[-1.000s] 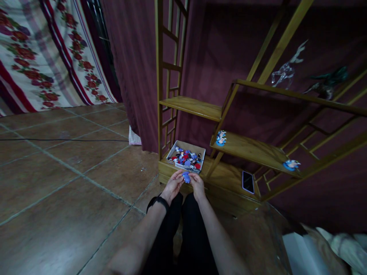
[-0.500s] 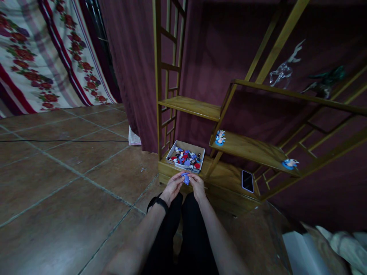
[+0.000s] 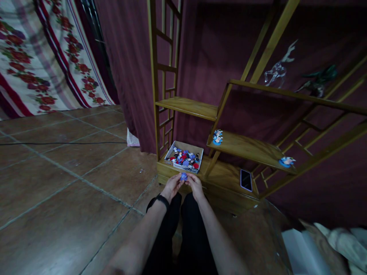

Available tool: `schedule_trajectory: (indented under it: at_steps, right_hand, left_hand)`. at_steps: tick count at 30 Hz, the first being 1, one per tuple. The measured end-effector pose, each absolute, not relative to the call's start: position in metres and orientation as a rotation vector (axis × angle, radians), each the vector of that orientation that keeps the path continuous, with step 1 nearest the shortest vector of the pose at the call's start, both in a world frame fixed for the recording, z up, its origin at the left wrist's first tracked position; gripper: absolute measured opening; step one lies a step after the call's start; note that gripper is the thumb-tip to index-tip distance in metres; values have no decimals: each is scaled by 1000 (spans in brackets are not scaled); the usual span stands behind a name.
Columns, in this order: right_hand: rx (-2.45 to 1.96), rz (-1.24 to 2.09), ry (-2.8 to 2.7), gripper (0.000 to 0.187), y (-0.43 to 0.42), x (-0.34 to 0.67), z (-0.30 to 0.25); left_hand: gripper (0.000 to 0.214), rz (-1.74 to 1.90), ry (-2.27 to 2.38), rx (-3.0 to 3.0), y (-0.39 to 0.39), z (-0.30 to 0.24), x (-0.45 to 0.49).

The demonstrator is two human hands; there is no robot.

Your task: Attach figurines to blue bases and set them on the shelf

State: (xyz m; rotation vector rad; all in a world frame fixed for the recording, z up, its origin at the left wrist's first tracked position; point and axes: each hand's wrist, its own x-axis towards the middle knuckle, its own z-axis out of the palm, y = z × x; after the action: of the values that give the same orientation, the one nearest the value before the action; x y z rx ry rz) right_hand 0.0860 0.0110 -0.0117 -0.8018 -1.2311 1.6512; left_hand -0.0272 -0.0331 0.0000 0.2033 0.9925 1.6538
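Observation:
My left hand (image 3: 172,186) and my right hand (image 3: 195,186) meet in front of me, fingers pinched together on a small blue-purple figurine (image 3: 184,176). A black band circles my left wrist. Just beyond the hands, an open cardboard box (image 3: 184,156) full of several small colourful figurines rests on the bottom board of a wooden shelf unit (image 3: 229,173). Two similar figurines on blue bases stand on the middle shelf, one at its left end (image 3: 217,137) and one at its right end (image 3: 286,161).
A phone (image 3: 246,180) lies on the bottom board to the right of the box. A glass deer (image 3: 275,68) and a dark figure (image 3: 317,81) stand on the top shelf. Maroon curtain behind, floral cloth at left, tiled floor, a cable across it.
Both hands have turned the small figurine between their fingers, staying in place. The view has shifted slightly, so the shelf sits a little further left.

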Motion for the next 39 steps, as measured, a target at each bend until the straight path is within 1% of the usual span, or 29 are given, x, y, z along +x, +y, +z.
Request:
schedule_trajectory:
  at_steps: [2,8,13,20,39]
  right_hand:
    - [-854,1617,-1243,34,12,85,-13]
    - [-910,1608,-1231,36,17,81,-21]
    - [-993,1618,-1185,30,20,78,-21]
    - [-983,1664,-1116,25,24,79,-23]
    - [-1000,1646,-1064,26,23,80,-22]
  left_hand:
    - [6,1645,1022,197,-31,-1,-28]
    - [8,1655,1095,195,-26,-3,-25]
    - [11,1630,1106,206,-26,-4,-25]
    - [4,1583,1084,247,-29,-1,-26]
    - [8,1592,1138,245,-24,-8,-25]
